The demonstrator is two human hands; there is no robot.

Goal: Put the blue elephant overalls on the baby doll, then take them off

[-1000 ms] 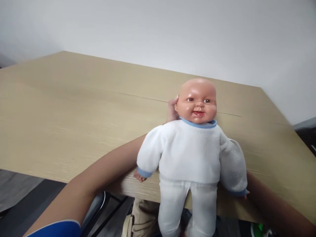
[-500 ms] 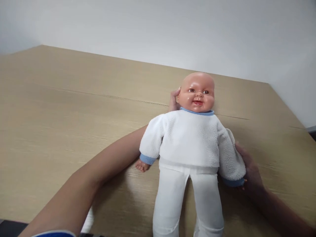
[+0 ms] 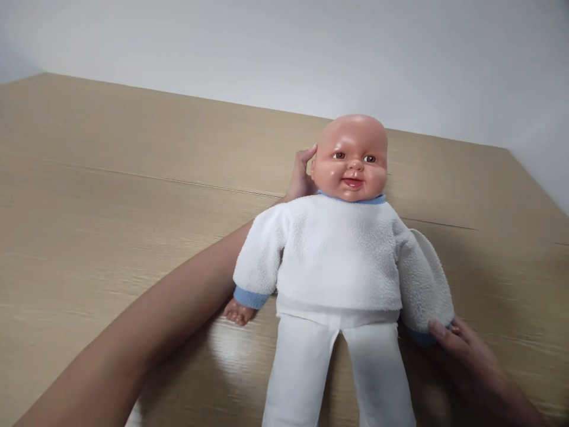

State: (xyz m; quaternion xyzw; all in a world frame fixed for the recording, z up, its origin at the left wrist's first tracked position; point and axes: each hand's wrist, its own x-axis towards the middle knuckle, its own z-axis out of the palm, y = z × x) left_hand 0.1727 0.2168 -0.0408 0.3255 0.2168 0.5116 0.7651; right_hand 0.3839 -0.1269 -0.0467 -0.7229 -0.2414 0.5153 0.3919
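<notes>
A baby doll (image 3: 340,255) faces me in the middle of the view, its bald plastic head up and its legs running out of the bottom edge. It wears a fuzzy white top with blue collar and cuffs, and smooth white trousers. My left hand (image 3: 302,172) holds the back of its head; the thumb shows beside the ear and the other fingers are hidden behind. At the doll's sleeve on the right, my right hand (image 3: 462,344) grips the blue cuff, thumb in front, fingers mostly out of sight.
A wide light-brown wooden table (image 3: 111,237) with a thin seam across it lies under and behind the doll. Beyond its far edge rises a plain pale wall (image 3: 267,53).
My right hand has slid down from the doll's upper sleeve to its cuff. The doll appears slightly larger and its head higher in view, with my left hand still behind it.
</notes>
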